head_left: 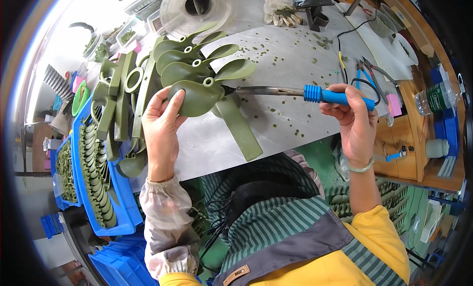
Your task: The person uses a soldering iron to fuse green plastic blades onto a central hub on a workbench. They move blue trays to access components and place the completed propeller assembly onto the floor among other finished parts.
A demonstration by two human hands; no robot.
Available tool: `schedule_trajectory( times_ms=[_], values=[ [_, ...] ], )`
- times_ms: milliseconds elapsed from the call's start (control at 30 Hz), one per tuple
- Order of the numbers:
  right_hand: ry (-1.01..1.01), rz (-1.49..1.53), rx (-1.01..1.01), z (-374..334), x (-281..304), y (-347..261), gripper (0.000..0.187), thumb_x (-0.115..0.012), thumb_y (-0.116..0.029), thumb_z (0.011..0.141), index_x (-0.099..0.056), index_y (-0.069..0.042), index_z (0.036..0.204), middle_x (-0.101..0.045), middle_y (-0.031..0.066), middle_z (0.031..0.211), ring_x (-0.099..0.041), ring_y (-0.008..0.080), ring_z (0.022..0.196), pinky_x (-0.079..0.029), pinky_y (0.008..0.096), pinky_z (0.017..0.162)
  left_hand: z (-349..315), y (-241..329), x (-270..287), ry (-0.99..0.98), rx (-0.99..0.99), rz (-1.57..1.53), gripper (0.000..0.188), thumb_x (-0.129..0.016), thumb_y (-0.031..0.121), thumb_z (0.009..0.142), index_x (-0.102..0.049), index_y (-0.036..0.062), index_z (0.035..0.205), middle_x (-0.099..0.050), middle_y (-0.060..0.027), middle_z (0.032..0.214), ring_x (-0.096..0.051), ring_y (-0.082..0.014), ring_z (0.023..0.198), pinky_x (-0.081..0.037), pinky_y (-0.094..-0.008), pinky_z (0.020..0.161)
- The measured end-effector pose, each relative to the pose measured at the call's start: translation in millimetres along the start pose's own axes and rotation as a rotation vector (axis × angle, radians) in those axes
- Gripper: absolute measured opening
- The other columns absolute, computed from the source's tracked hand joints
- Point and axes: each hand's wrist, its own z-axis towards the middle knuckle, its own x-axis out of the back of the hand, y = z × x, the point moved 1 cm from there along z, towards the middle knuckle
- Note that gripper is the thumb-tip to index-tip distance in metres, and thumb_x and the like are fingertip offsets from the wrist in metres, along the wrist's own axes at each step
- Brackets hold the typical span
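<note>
My left hand (pixel 164 121) pinches a rounded blade of a dark green, waxy-looking propeller (pixel 199 100), thumb on top. The piece has a ring-shaped hub, and a flat green bar (pixel 240 131) slants down from beneath it. My right hand (pixel 352 119) grips a soldering iron (pixel 340 96) by its blue ridged handle. The iron's metal shaft points left, and its dark tip meets the propeller beside the hub. Several similar green propellers (pixel 185 69) lie in an overlapping row just beyond.
Green bars with rings (pixel 118 96) lie left of the propellers. Blue crates (pixel 120 207) of green parts stand further left. Green crumbs dot the grey tabletop (pixel 295 54). At the back are a glove (pixel 281 11) and a black stand (pixel 314 12); pliers (pixel 377 71) and a bottle (pixel 436 99) are at right.
</note>
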Motion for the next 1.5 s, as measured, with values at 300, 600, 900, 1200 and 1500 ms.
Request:
schedule_trajectory(
  times_ms=[300, 600, 900, 1200, 1500],
  values=[
    [-0.007, 0.025, 0.001, -2, -7, 6, 0.029, -0.053, -0.018, 0.094, -0.064, 0.008, 0.098, -0.067, 0.0132, 0.084, -0.069, 0.0218, 0.072, -0.059, 0.0326, 0.072, 3, -1, 3, 0.009, 0.010, 0.001, 0.022, -0.067, 0.010, 0.087, -0.060, 0.0007, 0.106, -0.069, -0.0061, 0.091, -0.067, -0.0108, 0.080, -0.055, -0.0238, 0.070],
    [0.003, 0.037, -0.002, -1, -6, 9, 0.029, -0.053, -0.018, 0.094, -0.064, 0.008, 0.097, -0.067, 0.0138, 0.089, -0.069, 0.0230, 0.073, -0.059, 0.0332, 0.071, 5, 0, 4, 0.012, 0.011, 0.018, 0.025, -0.066, 0.008, 0.088, -0.059, -0.0030, 0.109, -0.067, -0.0097, 0.097, -0.067, -0.0142, 0.083, -0.056, -0.0255, 0.073],
    [0.007, 0.050, -0.018, -5, -5, 9, 0.028, -0.053, -0.018, 0.093, -0.064, 0.007, 0.097, -0.067, 0.0139, 0.092, -0.069, 0.0232, 0.073, -0.059, 0.0338, 0.070, 6, -1, 2, 0.021, 0.005, 0.020, 0.025, -0.068, 0.009, 0.086, -0.060, -0.0021, 0.108, -0.068, -0.0092, 0.093, -0.067, -0.0129, 0.081, -0.056, -0.0244, 0.071],
    [0.014, 0.052, 0.007, 0, -5, 11, 0.029, -0.052, -0.018, 0.094, -0.063, 0.008, 0.099, -0.067, 0.0141, 0.088, -0.069, 0.0226, 0.073, -0.059, 0.0333, 0.071, 5, 1, 2, 0.019, 0.010, 0.012, 0.025, -0.068, 0.007, 0.086, -0.060, -0.0028, 0.108, -0.068, -0.0100, 0.095, -0.067, -0.0142, 0.083, -0.057, -0.0267, 0.073],
    [0.018, 0.049, 0.014, 3, -5, 11, 0.028, -0.053, -0.018, 0.094, -0.064, 0.008, 0.098, -0.067, 0.0144, 0.087, -0.070, 0.0228, 0.072, -0.059, 0.0333, 0.070, 7, 0, 4, 0.013, 0.010, 0.026, 0.025, -0.066, 0.007, 0.087, -0.060, -0.0036, 0.109, -0.068, -0.0105, 0.097, -0.067, -0.0150, 0.083, -0.057, -0.0262, 0.074]
  ],
)
